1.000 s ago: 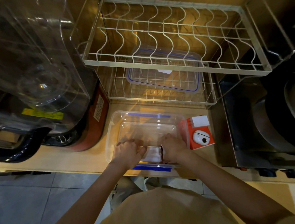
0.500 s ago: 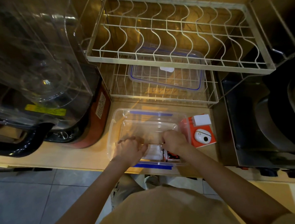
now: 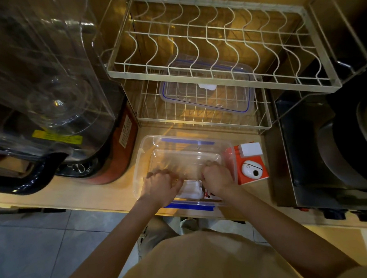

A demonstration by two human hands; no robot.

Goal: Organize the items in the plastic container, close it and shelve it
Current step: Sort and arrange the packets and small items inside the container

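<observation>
A clear plastic container (image 3: 145, 153) with blue clips stands open on the wooden counter near its front edge. Both hands reach down inside it at the near end. My left hand (image 3: 161, 187) is curled on the left side of a white packet (image 3: 191, 190). My right hand (image 3: 217, 180) is curled over small packets (image 3: 208, 195) with red print beside the white one. What each hand's fingers grip is hidden. The container's clear lid (image 3: 208, 91) with a blue seal lies on the lower wire shelf behind.
A two-tier wire rack (image 3: 217, 74) stands behind the container. An orange box (image 3: 251, 167) sits touching the container's right side. A large clear dispenser (image 3: 49, 81) is on the left, and a dark metal appliance (image 3: 326, 149) on the right.
The hands stayed at the container's near end with small shifts. The right hand moved slightly forward, uncovering the red-printed packets beneath it.
</observation>
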